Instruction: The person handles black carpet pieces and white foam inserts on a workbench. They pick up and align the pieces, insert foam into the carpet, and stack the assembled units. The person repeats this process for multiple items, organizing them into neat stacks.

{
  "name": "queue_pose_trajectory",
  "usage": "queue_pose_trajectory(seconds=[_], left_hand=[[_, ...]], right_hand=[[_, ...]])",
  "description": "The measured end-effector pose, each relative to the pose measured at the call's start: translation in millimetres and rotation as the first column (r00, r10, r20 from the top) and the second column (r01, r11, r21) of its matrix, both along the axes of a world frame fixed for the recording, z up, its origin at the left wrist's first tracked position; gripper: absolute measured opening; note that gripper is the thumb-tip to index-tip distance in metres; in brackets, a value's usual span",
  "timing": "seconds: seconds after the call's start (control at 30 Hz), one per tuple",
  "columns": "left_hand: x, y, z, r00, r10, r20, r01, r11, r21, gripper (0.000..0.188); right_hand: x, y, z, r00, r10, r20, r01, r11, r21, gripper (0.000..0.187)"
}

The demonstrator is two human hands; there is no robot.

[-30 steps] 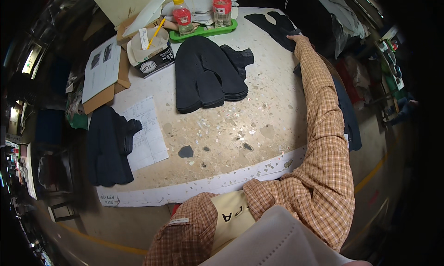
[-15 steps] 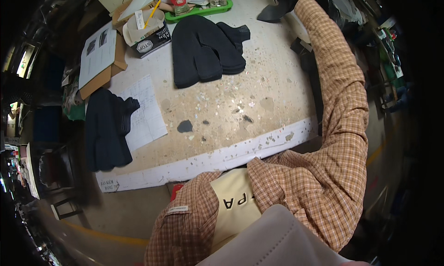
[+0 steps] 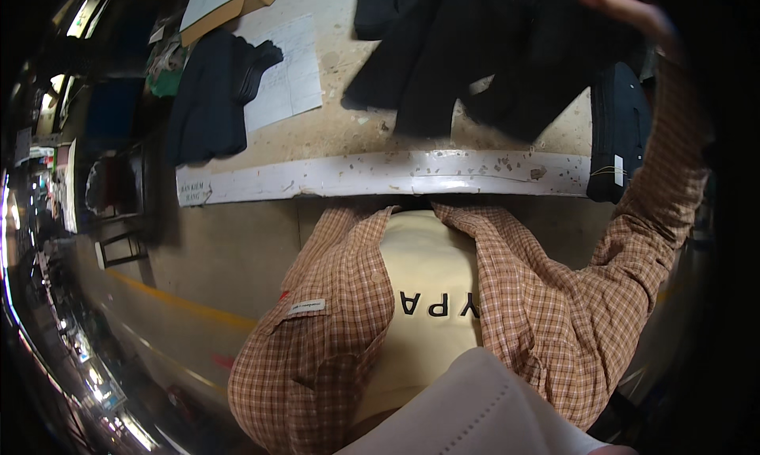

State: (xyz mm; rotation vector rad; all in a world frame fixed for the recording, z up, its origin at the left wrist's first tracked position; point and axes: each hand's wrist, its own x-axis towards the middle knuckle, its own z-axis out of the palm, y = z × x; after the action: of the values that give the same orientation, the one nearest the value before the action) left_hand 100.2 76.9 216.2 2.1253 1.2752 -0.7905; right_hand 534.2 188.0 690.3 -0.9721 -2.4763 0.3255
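My right hand (image 3: 633, 20) is at the upper right, its arm in a checked sleeve. A stretched thumb or finger lies over several black fabric pieces (image 3: 443, 67), which the hand appears to hold. They fan out above the table, with blurred lower edges; the other fingers are hidden. Behind them, part of another black fabric stack (image 3: 378, 12) shows at the top. Another dark stack (image 3: 207, 99) of curved pieces lies at the table's left end, partly over a written paper sheet (image 3: 297, 75). My left hand is out of view.
The worn table (image 3: 340, 174) has a pale front edge and many scuffs. At its right end lies a dark fabric bundle (image 3: 617, 123) with a white tag. A cardboard box (image 3: 229, 12) with a sheet on it stands at the back left. Past the left end is a low stool (image 3: 119, 245).
My right hand has come back from the far right, bringing black pieces over the table. The view has tipped nearer my body; the tray and cups have left the picture.
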Motion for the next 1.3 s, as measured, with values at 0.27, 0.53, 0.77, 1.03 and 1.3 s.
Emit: queue_pose_trajectory(seconds=[0.27, 0.53, 0.77, 1.03, 1.3], left_hand=[[9, -8, 232, 0.705, 0.594, 0.388, -0.375, 0.776, -0.507, 0.045], [69, 82, 319, 0.619, 0.195, 0.761, -0.414, 0.904, 0.104, 0.023], [157, 164, 266, 0.831, -0.348, 0.433, -0.003, 0.776, 0.630, 0.053], [132, 190, 251, 0.617, 0.069, 0.784, -0.237, 0.966, 0.101, 0.037], [127, 200, 241, -0.475, 0.469, 0.745, -0.177, 0.778, -0.603, 0.012]], right_hand=[[-76, 81, -162, 0.935, 0.355, -0.001, -0.314, 0.825, -0.469, 0.046], [-71, 90, -229, 0.997, 0.058, -0.056, -0.047, 0.983, 0.175, 0.034], [-43, 76, -242, 0.924, -0.124, -0.362, 0.173, 0.979, 0.105, 0.017], [-47, 68, -245, 0.822, -0.245, -0.514, 0.313, 0.948, 0.049, 0.019], [-64, 57, -248, 0.963, -0.040, -0.266, 0.069, 0.993, 0.099, 0.019]])
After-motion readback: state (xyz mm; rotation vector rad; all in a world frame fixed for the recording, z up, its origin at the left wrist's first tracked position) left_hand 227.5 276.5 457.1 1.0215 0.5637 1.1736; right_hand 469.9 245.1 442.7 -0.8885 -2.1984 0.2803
